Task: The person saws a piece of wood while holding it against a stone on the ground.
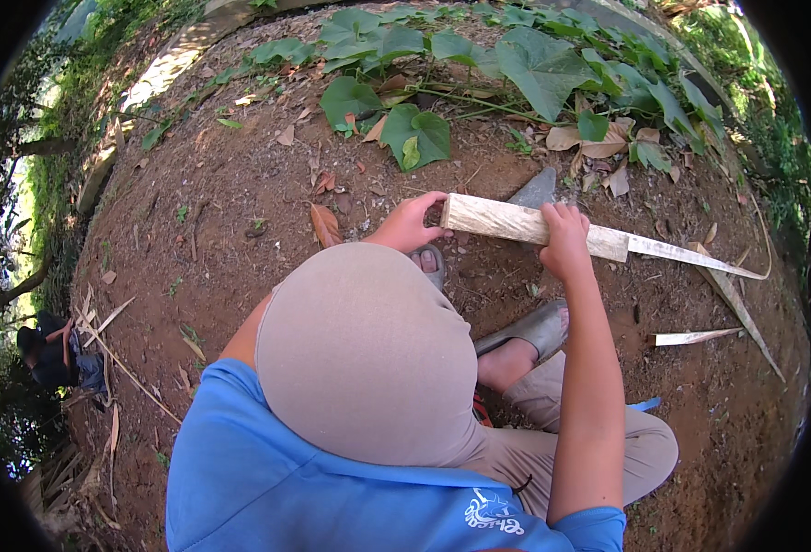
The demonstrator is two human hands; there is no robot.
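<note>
A pale, squared length of wood or split stem (493, 219) lies across both my hands beyond my raised knee. My left hand (410, 225) is at its left end, thumb and fingers closed around the edge. Farther right, my right hand (566, 241) grips it from above, fingers curled over the top. From its right end runs a thin, tapering strip (690, 252), which bends at its tip. Just behind the piece, a grey, flat, pointed object (534, 189) shows partly; its kind I cannot make out.
Loose pale strips, one long (738, 308) and one short (690, 339), lie on the soil at right. Broad-leaved vines (543, 69) spread beyond my hands. My sandalled foot (534, 336) is below the piece. Another person (56, 354) is far left near scattered sticks (115, 354).
</note>
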